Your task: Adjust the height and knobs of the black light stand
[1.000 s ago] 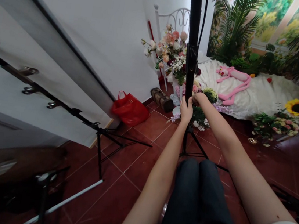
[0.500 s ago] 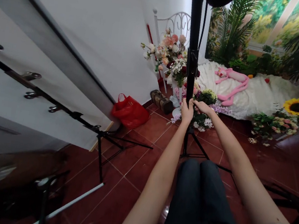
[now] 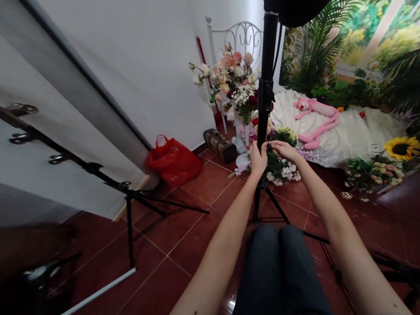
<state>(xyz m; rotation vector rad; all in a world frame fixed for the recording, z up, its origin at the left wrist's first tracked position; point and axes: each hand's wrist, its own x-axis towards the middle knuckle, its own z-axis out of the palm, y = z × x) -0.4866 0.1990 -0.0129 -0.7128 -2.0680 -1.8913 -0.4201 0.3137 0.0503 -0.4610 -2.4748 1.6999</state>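
A black light stand rises upright in front of me, with a dark lamp head cut off by the top edge. My left hand is wrapped round the lower pole. Just to the right of the pole, my right hand has its fingertips pinched at a small dark knob, which the fingers partly cover. Below the hands, the stand's thin legs spread over the red tiles. White and purple flowers lie close behind the pole.
A second black stand with clamps leans across the left. Near the wall sit a red plastic bag and a brown cylindrical object. A pink plush toy lies on white cloth. A white tube lies on the floor.
The view has shifted slightly, so most of the background sits further left. My left hand stays round the pole; my right fingers are more bent at the knob.
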